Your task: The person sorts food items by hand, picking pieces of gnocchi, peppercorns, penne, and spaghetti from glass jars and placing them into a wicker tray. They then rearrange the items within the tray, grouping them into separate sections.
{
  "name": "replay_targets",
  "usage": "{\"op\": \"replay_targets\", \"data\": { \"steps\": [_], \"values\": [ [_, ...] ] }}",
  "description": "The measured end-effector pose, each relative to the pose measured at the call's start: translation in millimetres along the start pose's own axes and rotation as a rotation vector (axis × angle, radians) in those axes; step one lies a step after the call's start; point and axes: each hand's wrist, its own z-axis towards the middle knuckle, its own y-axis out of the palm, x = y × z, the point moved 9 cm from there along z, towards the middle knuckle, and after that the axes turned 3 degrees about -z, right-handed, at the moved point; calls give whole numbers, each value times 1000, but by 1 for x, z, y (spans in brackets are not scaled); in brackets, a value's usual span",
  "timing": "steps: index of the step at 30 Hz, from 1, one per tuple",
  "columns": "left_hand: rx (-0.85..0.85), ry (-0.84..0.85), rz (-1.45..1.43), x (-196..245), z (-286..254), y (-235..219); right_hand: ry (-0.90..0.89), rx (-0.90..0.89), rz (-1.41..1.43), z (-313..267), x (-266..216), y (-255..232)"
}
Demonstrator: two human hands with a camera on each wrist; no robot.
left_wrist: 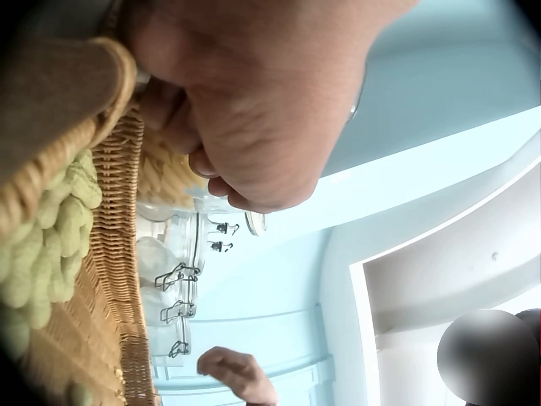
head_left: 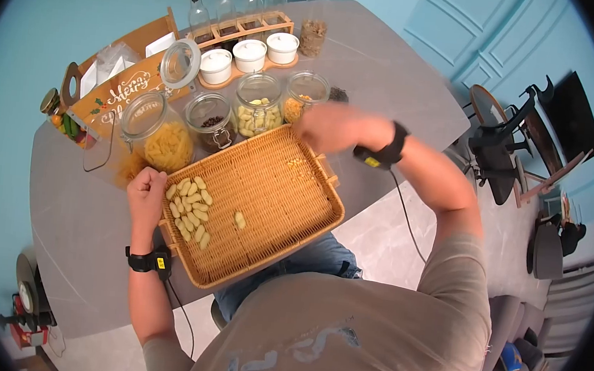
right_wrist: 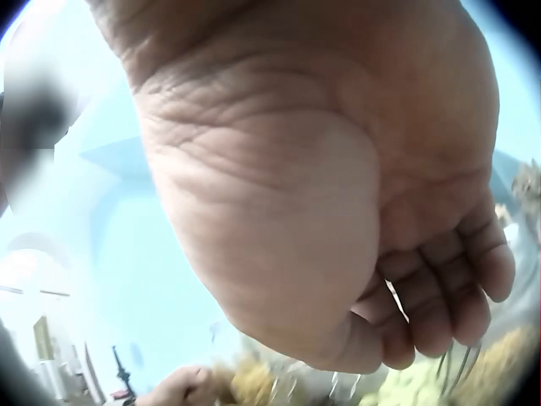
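A tan wicker tray (head_left: 263, 253) lies at the table's near edge, with pale peanut-shaped pieces (head_left: 189, 208) grouped at its left and small yellow kernels (head_left: 295, 163) at its far right. The left hand (head_left: 146, 197) grips the tray's left rim; in the left wrist view this hand (left_wrist: 254, 101) has its fingers bent at the wicker edge. Blurred in the head view, the right hand (head_left: 341, 128) is above the tray's far right corner, near the jar of orange-yellow pieces (head_left: 297, 106). The right wrist view shows the right hand (right_wrist: 321, 194) with loosely bent fingers and nothing visible in them.
Beyond the tray stand glass jars of pasta (head_left: 168, 147), dark beans (head_left: 213, 132) and pale pieces (head_left: 257, 118). Farther back are white lidded pots (head_left: 250, 55) and a wooden rack (head_left: 243, 29) of bottles. A wooden box (head_left: 125, 93) stands at the left, a glass of brown bits (head_left: 313, 40) at the back.
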Motion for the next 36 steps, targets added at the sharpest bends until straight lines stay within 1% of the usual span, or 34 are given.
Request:
{"op": "replay_targets", "data": {
  "steps": [2,4,6,7,8,9,10,11,12,13,14,15,17,20,21,22,23,24,25,27,28,29,30,31,32,33,34,35,36],
  "values": [
    [-1,-17,-14,0,-1,0,126,150,107,-13,45,-52],
    [-2,-38,-27,6,-2,2,297,329,152,-30,87,-90],
    [-17,-26,32,4,-1,6,287,230,174,-25,138,-75],
    [3,-19,81,2,-2,0,292,102,104,-20,155,-59],
    [6,14,67,4,-3,-2,279,-18,28,-12,173,-42],
    [18,46,61,5,-3,0,168,-113,63,-4,187,-21],
    [1,12,5,1,-2,0,155,-161,83,0,197,-7],
    [26,27,35,2,-2,0,79,-278,65,8,211,12],
    [10,17,44,-8,-1,-2,72,-354,169,10,223,29],
    [16,91,89,-4,0,-2,44,-357,220,16,228,36],
    [32,115,26,3,0,0,83,-419,142,19,229,39],
    [25,81,31,2,2,0,254,-580,36,19,230,45],
    [10,11,-7,-2,2,1,246,-555,155,23,228,59],
    [-3,-31,-51,3,-1,1,359,-579,304,24,213,53],
    [-13,-32,-58,4,0,1,340,-556,317,27,209,49],
    [-18,4,-74,6,1,2,327,-534,330,27,206,46],
    [-6,-34,-75,2,0,0,322,-515,347,25,203,43],
    [-5,-70,-83,2,-1,0,264,-506,421,24,188,35],
    [-17,-107,-97,0,-2,4,261,-503,351,22,194,34],
    [17,54,60,-5,1,0,249,-529,202,21,209,40],
    [2,18,90,1,1,-1,224,-554,117,22,213,41],
    [33,22,114,-3,-1,-3,211,-552,103,24,210,38],
    [21,13,117,-12,0,-4,184,-563,176,23,205,38],
    [32,-17,99,-5,0,-3,169,-606,304,24,231,63],
    [37,9,92,-14,0,-6,284,-618,457,20,240,66],
    [43,10,98,-12,-1,-7,279,-591,585,22,241,70],
    [26,-18,102,-5,-2,-6,338,-552,684,14,217,52],
    [7,5,64,-3,-1,-5,391,-553,860,14,221,57],
    [1,23,35,-3,-1,-5,426,-554,967,12,218,52]
  ]
}}
